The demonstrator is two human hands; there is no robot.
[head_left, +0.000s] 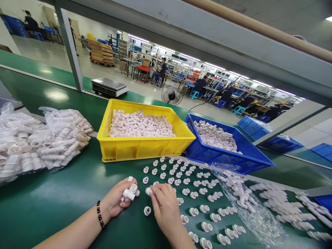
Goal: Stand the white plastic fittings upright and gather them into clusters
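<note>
Beyond the green worktop (77, 193), a workshop stretches out with a fan (172, 94) near one o'clock from the hands. My left hand (118, 197) holds a small cluster of white fittings (128, 194); one mouth tips upward, while another's long axis lies crosswise. My right hand (166, 204) pinches a single fitting (148, 191) narrowly, its exposed end toward nine o'clock. Rows of fittings (194, 195) stand on end around three. Filled bins sit ahead: yellow bin (145, 148) at twelve, blue bin (228, 155) at two; bagged fittings (64, 141) lie at ten.
</note>
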